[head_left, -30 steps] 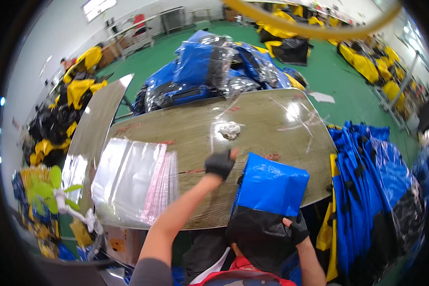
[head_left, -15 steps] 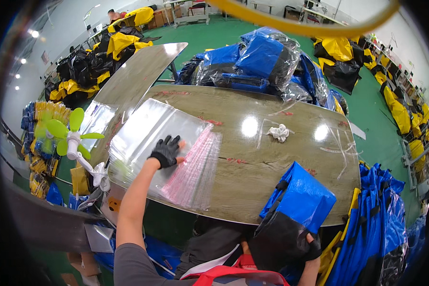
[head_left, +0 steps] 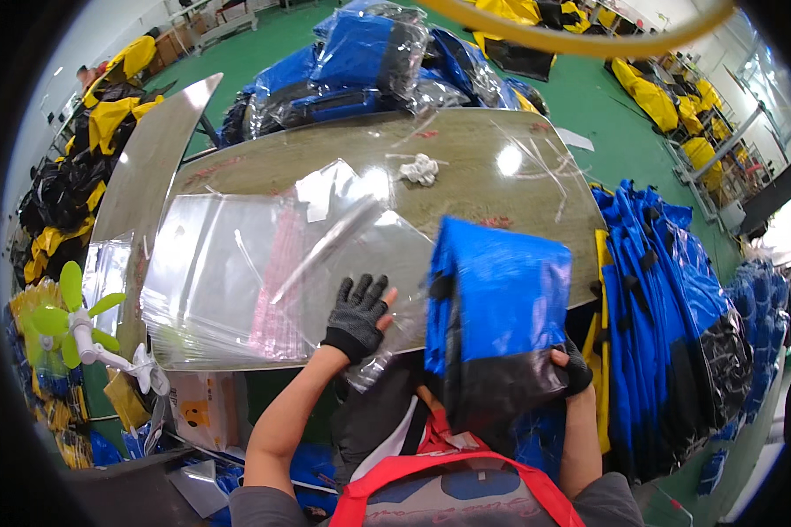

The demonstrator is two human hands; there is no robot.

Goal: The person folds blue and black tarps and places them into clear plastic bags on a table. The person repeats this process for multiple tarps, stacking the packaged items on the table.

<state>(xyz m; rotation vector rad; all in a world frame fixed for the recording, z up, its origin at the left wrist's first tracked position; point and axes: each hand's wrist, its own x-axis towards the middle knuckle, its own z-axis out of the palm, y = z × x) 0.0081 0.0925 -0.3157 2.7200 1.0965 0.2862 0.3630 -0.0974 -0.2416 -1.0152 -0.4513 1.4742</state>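
My left hand (head_left: pixel 358 318), in a dark fingerless glove, lies flat with its fingers spread on a loose clear plastic bag (head_left: pixel 338 263). That bag sits askew over the right part of a stack of clear bags (head_left: pixel 211 255) with a pink-tinted band. Its near end hangs over the table's front edge beside my wrist. My right hand (head_left: pixel 574 367), gloved too, grips the lower right side of a folded blue and black tarpaulin-like piece (head_left: pixel 505 294). The piece stands upright at the table's front edge, its blue part uppermost. Some of my right fingers are hidden behind it.
On the wood-patterned table (head_left: pixel 369 145) lie a white crumpled bundle (head_left: pixel 419 169) and thin plastic strips. Wrapped blue and black packages (head_left: pixel 360 53) are heaped beyond. Folded blue pieces (head_left: pixel 659 307) stand at the right. A small green-bladed fan (head_left: pixel 79 316) is clamped at the left.
A clear bag has slid rightward off the stack with my left hand, which moved right and nearer. My right hand has raised the blue and black piece. The view has shifted right.
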